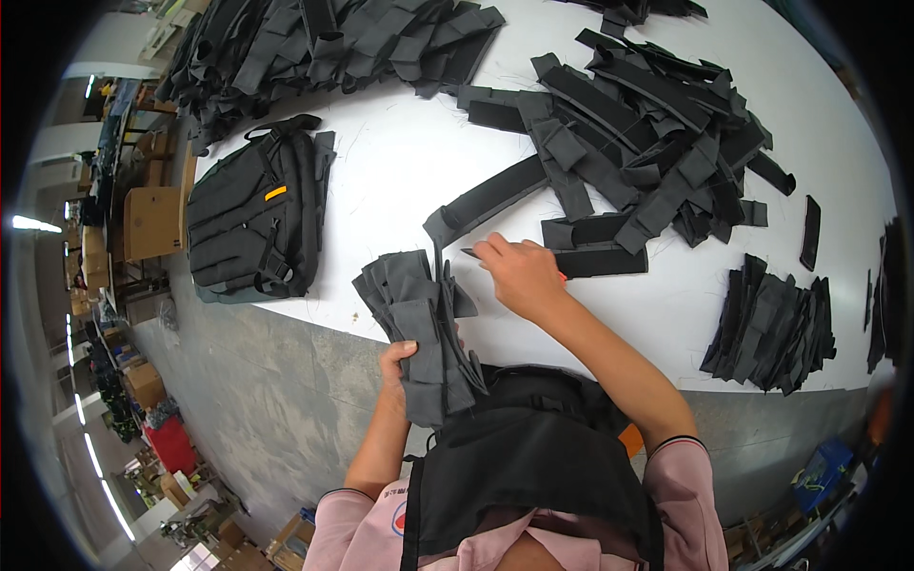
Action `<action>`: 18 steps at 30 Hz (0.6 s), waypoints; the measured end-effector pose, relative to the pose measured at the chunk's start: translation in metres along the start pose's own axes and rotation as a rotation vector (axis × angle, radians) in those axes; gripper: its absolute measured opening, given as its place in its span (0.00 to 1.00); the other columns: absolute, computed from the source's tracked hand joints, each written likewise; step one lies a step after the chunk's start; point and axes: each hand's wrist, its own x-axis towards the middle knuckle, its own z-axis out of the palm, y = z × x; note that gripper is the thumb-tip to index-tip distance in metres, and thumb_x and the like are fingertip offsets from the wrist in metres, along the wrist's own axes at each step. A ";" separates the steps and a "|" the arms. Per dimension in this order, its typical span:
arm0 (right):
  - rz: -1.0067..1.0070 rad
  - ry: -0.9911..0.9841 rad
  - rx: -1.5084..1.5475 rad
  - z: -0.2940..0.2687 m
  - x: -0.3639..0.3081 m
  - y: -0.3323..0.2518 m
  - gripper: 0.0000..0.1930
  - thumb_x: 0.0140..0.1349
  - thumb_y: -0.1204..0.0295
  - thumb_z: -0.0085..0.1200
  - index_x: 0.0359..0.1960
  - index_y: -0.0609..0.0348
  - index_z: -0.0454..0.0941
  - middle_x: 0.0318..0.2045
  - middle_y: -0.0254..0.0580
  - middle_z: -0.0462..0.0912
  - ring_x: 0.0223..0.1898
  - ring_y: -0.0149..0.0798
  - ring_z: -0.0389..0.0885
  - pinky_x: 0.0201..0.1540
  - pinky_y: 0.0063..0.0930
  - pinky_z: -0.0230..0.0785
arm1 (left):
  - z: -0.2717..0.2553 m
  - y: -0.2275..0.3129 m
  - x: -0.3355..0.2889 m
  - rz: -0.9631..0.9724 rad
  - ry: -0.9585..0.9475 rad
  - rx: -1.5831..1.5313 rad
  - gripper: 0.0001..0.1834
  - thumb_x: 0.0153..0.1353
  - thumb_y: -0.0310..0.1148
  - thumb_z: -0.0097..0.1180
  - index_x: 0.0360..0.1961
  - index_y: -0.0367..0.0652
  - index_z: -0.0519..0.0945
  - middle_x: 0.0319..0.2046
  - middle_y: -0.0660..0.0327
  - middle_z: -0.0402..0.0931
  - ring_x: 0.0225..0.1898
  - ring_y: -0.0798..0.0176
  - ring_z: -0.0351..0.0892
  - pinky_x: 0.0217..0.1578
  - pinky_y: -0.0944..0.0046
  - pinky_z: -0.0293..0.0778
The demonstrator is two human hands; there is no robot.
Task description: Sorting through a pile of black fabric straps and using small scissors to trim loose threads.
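Observation:
My left hand grips a thick bundle of dark grey fabric strips, its thumb pressed across the front and its other fingers hidden behind. One long strip runs from the top of this bundle up to the loose pile on the white table. Just right of the bundle, my right hand is closed on what looks like a pair of scissors. A dark pointed tip sticks out past the fingers and a bit of orange-red handle shows at the palm; the rest is hidden.
A tangled pile of strips covers the table's far right, and another heap lies at the far left. A black backpack rests at the left edge. Near the right front lies a stacked bunch of strips.

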 end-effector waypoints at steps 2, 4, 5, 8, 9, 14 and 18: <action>0.031 0.022 0.044 -0.005 -0.008 -0.001 0.09 0.48 0.78 0.53 0.33 0.58 0.72 0.26 0.36 0.72 0.23 0.37 0.77 0.27 0.29 0.66 | -0.006 0.001 -0.001 0.007 -0.002 0.013 0.38 0.40 0.39 0.53 0.56 0.36 0.65 0.47 0.47 0.72 0.45 0.44 0.75 0.46 0.44 0.73; 0.059 0.067 0.027 -0.011 -0.016 -0.003 0.08 0.50 0.76 0.54 0.33 0.57 0.72 0.26 0.36 0.71 0.22 0.37 0.76 0.27 0.29 0.66 | -0.008 0.002 -0.002 -0.007 -0.006 0.046 0.38 0.39 0.39 0.52 0.56 0.35 0.65 0.46 0.46 0.72 0.45 0.43 0.75 0.46 0.44 0.73; 0.060 0.066 0.030 -0.010 -0.014 -0.003 0.08 0.50 0.76 0.54 0.33 0.57 0.72 0.26 0.36 0.71 0.22 0.37 0.76 0.27 0.29 0.66 | -0.008 0.002 -0.003 -0.008 -0.003 0.046 0.38 0.39 0.39 0.52 0.56 0.35 0.65 0.46 0.46 0.72 0.45 0.43 0.75 0.46 0.44 0.73; -0.043 0.065 -0.021 -0.003 -0.006 -0.005 0.09 0.50 0.77 0.53 0.34 0.57 0.72 0.25 0.36 0.70 0.22 0.37 0.75 0.27 0.29 0.66 | -0.005 0.002 -0.002 -0.010 0.024 0.045 0.38 0.39 0.39 0.52 0.56 0.36 0.65 0.46 0.46 0.72 0.45 0.43 0.75 0.46 0.43 0.73; -0.055 0.065 -0.021 -0.001 -0.003 -0.005 0.09 0.50 0.77 0.53 0.34 0.57 0.72 0.25 0.36 0.70 0.21 0.38 0.75 0.27 0.29 0.66 | -0.003 0.002 -0.001 -0.010 0.021 0.048 0.38 0.39 0.39 0.52 0.56 0.36 0.65 0.46 0.46 0.72 0.45 0.43 0.75 0.46 0.43 0.72; -0.046 0.028 -0.021 0.007 0.001 -0.004 0.09 0.50 0.77 0.53 0.34 0.56 0.72 0.25 0.36 0.70 0.21 0.37 0.74 0.26 0.30 0.66 | -0.007 0.002 -0.001 -0.014 0.011 0.042 0.38 0.38 0.39 0.52 0.56 0.36 0.65 0.46 0.46 0.72 0.45 0.43 0.75 0.47 0.43 0.72; 0.056 0.001 0.031 -0.001 -0.020 -0.007 0.09 0.51 0.74 0.55 0.34 0.56 0.73 0.25 0.36 0.71 0.21 0.37 0.75 0.27 0.29 0.66 | -0.015 0.001 -0.001 -0.013 -0.007 0.045 0.39 0.37 0.39 0.52 0.57 0.36 0.65 0.46 0.45 0.72 0.45 0.42 0.75 0.48 0.43 0.72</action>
